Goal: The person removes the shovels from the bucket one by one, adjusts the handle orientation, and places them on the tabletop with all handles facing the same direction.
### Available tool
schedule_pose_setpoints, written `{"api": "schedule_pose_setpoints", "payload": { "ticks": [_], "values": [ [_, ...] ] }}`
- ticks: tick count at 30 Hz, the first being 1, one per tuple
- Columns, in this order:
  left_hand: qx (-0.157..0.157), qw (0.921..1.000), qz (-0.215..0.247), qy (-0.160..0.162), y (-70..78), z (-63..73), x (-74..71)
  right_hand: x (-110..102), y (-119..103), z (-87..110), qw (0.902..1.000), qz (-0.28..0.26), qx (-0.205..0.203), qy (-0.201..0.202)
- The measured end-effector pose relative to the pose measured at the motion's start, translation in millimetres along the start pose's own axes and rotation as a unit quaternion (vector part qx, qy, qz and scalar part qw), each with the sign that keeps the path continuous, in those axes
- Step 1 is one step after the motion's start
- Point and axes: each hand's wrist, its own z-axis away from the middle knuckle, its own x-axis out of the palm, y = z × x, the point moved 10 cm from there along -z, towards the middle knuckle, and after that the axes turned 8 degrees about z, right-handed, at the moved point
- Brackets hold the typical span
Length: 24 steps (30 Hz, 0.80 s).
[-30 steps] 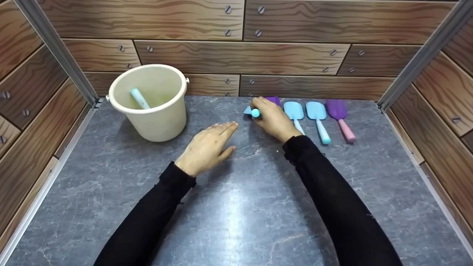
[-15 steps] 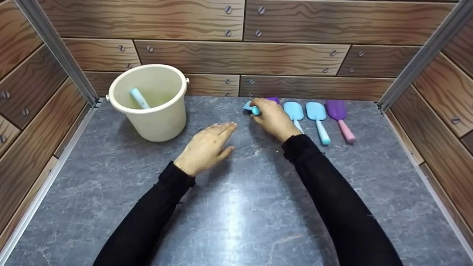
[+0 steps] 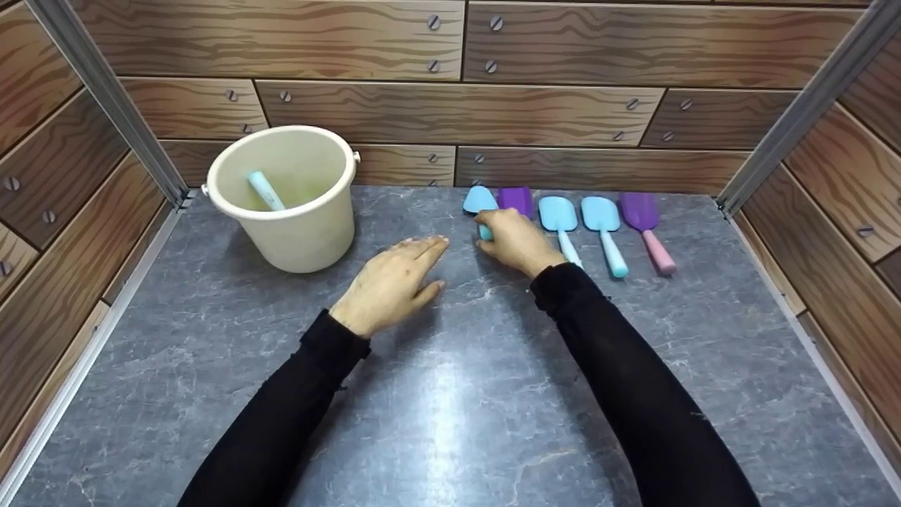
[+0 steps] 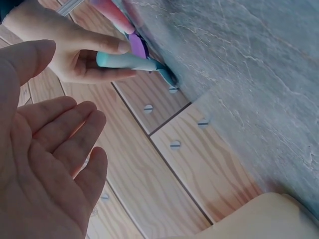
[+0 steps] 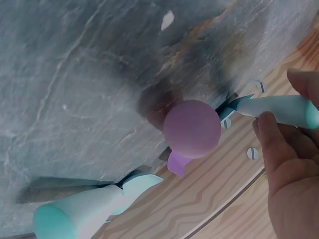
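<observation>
My right hand (image 3: 519, 243) pinches the handle of a light blue toy shovel (image 3: 479, 200) between thumb and fingers; its blade lies on the table at the left end of a row. Part of the handle hides behind the fingers in the head view. Beside it lies a purple shovel (image 3: 516, 200), its pink handle (image 5: 192, 128) showing in the right wrist view. My left hand (image 3: 389, 285) hovers over the table, fingers extended and palm bare in the left wrist view, holding nothing. A cream bucket (image 3: 299, 239) stands further left with a light blue handle (image 3: 266, 190) inside.
Right of the purple shovel lie two more light blue shovels (image 3: 558, 213) (image 3: 600, 213) and a purple one with a pink handle (image 3: 640, 210). Wood-patterned walls (image 3: 394, 113) enclose the grey marbled table (image 3: 450, 394) at the back and sides.
My right hand has tipped the blue shovel's handle down and toward me, so its blade now shows flat on the table. The left hand stays almost still.
</observation>
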Motion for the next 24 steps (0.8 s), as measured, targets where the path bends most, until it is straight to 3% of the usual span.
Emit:
{"api": "schedule_pose_setpoints", "payload": {
  "ticks": [13, 24],
  "values": [
    [-0.007, 0.9999, 0.005, -0.007, -4.9, -0.9, 1.5, 13, -7, 7.7, 0.9991, -0.016, -0.037, -0.016],
    [-0.018, 0.9995, -0.014, 0.020, -11.6, 2.9, -20.0, -3, -9, 17.2, 0.9984, -0.056, -0.005, -0.002]
  ]
}}
